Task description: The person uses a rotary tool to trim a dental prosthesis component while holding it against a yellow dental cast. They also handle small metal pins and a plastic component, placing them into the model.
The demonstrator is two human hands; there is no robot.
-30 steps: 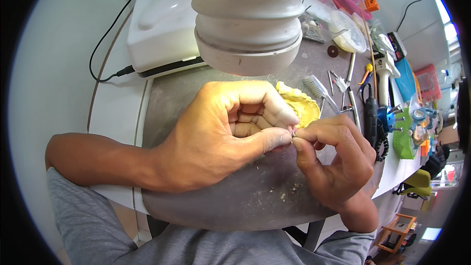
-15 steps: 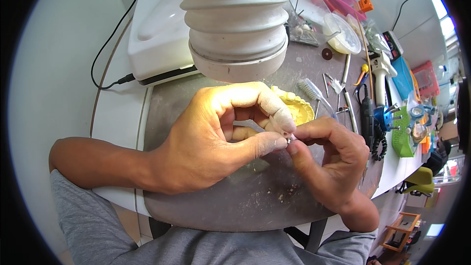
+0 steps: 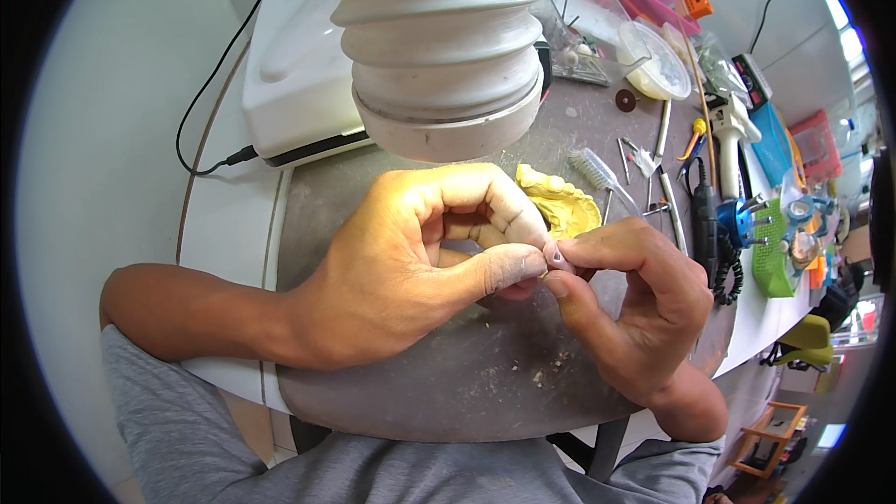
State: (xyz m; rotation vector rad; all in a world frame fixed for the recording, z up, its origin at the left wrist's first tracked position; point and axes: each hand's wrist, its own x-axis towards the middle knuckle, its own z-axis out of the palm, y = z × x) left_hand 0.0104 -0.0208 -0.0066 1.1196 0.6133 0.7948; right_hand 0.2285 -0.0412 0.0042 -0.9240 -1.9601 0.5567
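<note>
My left hand (image 3: 397, 266) and my right hand (image 3: 644, 303) meet over the middle of the bench, both closed in a pinch. Between their fingertips is a small pale piece (image 3: 556, 259), mostly covered, so its kind is not clear. My left thumb and index finger, dusted white, press on one side of it. From the other side my right thumb and index finger grip it. Just beyond the fingers a yellow dental cast (image 3: 569, 210) with a row of teeth lies on the bench.
A ribbed white hose (image 3: 434, 47) hangs close above my hands. At the far left stands a white machine (image 3: 299, 65). A small brush (image 3: 590, 168), a black handpiece (image 3: 702, 224), a round plastic tub (image 3: 653, 65) and a green basket (image 3: 771, 252) lie rightward. Crumbs dot the brown bench (image 3: 420, 401).
The small piece has turned between my fingertips, and my left fingers have shifted around it. Both hands stay together in nearly the same place.
</note>
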